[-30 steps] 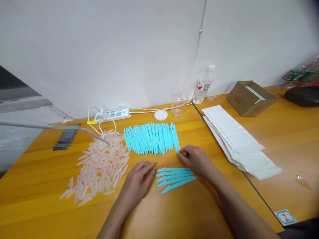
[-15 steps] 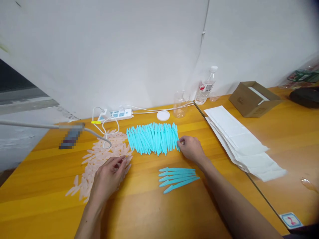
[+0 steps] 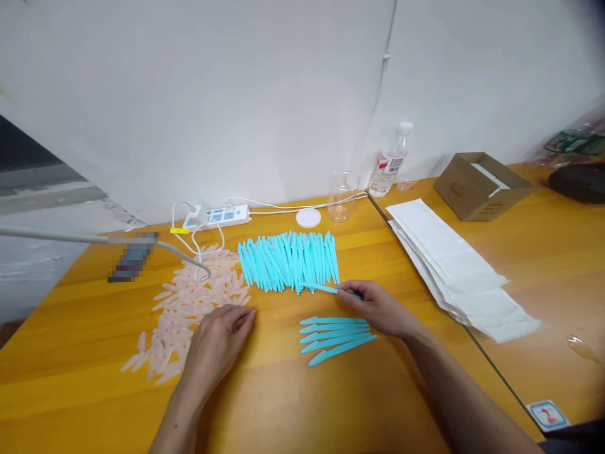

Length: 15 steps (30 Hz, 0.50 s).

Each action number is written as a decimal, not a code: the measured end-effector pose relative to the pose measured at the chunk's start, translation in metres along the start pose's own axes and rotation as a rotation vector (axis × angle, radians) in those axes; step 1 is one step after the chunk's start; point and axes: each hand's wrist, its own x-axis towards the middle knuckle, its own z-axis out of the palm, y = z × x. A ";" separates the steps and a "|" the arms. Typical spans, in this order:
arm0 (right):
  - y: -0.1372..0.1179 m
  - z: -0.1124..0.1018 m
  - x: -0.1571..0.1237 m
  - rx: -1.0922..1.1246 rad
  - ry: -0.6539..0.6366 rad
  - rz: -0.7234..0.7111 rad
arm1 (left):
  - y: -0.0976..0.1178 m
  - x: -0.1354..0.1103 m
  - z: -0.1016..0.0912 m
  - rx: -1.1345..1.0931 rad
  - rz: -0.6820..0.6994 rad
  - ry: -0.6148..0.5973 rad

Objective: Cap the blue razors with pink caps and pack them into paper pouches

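My right hand (image 3: 378, 308) pinches one turquoise plastic stick (image 3: 324, 288) and holds it flat, just in front of the big row of turquoise sticks (image 3: 288, 260). Below that hand, several turquoise sticks (image 3: 334, 333) lie side by side in a neat small group. My left hand (image 3: 220, 340) rests at the near edge of the heap of pale pink plastic caps (image 3: 193, 302), fingers curled together; whether a cap is in them I cannot make out.
At the back lie a white power strip (image 3: 218, 216) with cables, a white lid (image 3: 308, 218), a clear jar (image 3: 339, 195) and a water bottle (image 3: 390, 162). White paper sheets (image 3: 449, 268) and a cardboard box (image 3: 475, 185) sit right. A blurred dark object (image 3: 131, 263) lies left.
My right hand has drawn one turquoise stick out of the big row and moved nearer. My left hand has slid slightly right along the pink heap's edge.
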 end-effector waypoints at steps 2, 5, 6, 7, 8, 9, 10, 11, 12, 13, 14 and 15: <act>0.003 0.002 -0.002 -0.032 -0.024 -0.012 | 0.009 0.000 0.003 -0.276 -0.053 0.006; 0.007 0.005 -0.003 -0.039 -0.063 -0.034 | 0.021 0.002 0.011 -0.628 -0.151 -0.033; 0.007 0.006 -0.003 -0.030 -0.076 -0.029 | 0.024 0.004 0.014 -0.719 -0.184 -0.056; 0.007 0.008 -0.004 -0.018 -0.089 -0.018 | 0.026 0.005 0.017 -0.801 -0.221 -0.071; 0.007 0.009 -0.004 -0.004 -0.099 -0.009 | 0.028 0.006 0.021 -0.877 -0.258 -0.076; 0.006 0.010 -0.005 0.013 -0.108 -0.004 | 0.030 0.006 0.025 -0.947 -0.291 -0.073; 0.005 0.010 -0.005 0.029 -0.114 -0.003 | 0.031 0.007 0.028 -1.009 -0.320 -0.062; 0.005 0.011 -0.005 0.043 -0.120 -0.004 | 0.032 0.006 0.031 -1.062 -0.347 -0.045; 0.005 0.012 -0.005 0.054 -0.120 -0.006 | 0.033 0.006 0.034 -1.103 -0.370 -0.029; 0.005 0.012 -0.005 0.063 -0.115 -0.007 | 0.034 0.006 0.037 -1.133 -0.384 -0.017; 0.005 0.013 -0.005 0.068 -0.111 -0.007 | 0.034 0.005 0.038 -1.154 -0.392 -0.010; 0.006 0.013 -0.005 0.071 -0.107 -0.005 | 0.035 0.004 0.040 -1.169 -0.395 -0.008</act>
